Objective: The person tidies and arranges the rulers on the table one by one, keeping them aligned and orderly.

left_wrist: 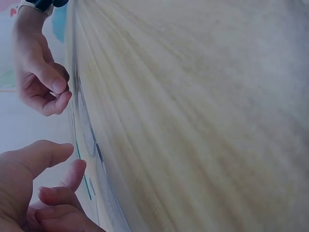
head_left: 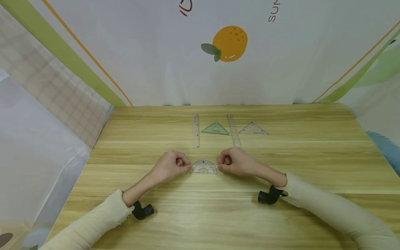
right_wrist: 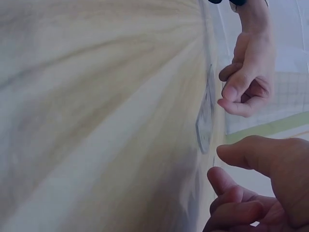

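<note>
A clear protractor lies flat on the wooden table, curved side away from me. At its left end is my left hand, fingertips at or very near the edge; contact cannot be told. My right hand is just off the protractor's right end. The left wrist view shows the left thumb and index finger slightly apart. A similar gap separates the right thumb and index finger in the right wrist view. Below the left hand a clear piece shows; its kind is unclear.
Behind the protractor lie a clear ruler, a green set square, a second clear ruler and a clear set square. A printed curtain hangs along the table's far edge.
</note>
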{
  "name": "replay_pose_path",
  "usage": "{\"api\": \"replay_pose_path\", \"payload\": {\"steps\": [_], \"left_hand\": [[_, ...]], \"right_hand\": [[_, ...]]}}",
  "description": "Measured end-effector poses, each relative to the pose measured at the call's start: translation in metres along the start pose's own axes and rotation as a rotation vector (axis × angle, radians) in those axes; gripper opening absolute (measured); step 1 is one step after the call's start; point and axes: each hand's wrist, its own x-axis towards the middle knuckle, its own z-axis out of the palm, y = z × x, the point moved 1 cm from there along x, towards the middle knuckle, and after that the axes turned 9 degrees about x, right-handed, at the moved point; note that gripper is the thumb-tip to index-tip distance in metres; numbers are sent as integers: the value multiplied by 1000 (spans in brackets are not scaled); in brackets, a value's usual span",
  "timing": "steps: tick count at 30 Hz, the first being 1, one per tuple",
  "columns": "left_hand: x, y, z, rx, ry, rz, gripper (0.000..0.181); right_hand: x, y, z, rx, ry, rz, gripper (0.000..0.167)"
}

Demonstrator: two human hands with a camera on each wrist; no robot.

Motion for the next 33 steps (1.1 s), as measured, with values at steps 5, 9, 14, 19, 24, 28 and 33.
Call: {"api": "replay_pose_path", "payload": {"steps": [5, 9, 14, 19, 24, 28, 33], "left_hand": [[1, 1, -1, -9, -6, -12, 8], [3, 1, -3, -28, -1, -14, 6], [5, 3, -9, -9, 19, -14, 5], [9, 3, -11, 10, 32, -24, 6], [14, 3, -14, -4, 54, -6, 7], [18, 3, -16, 7, 74, 12, 9], [23, 2, -18, 11, 82, 6, 12]], "right_hand": [[1, 4, -8, 14, 7, -16, 9], [0, 5, -12, 26, 6, -12, 9], [0, 4, -17, 36, -1, -25, 8], [1, 10, -22, 50, -17, -58, 8], [4, 15, -29, 80, -27, -93, 10], [6, 16, -34, 99, -15, -112, 12], [10, 20, -40, 126, -16, -117, 14]]}}
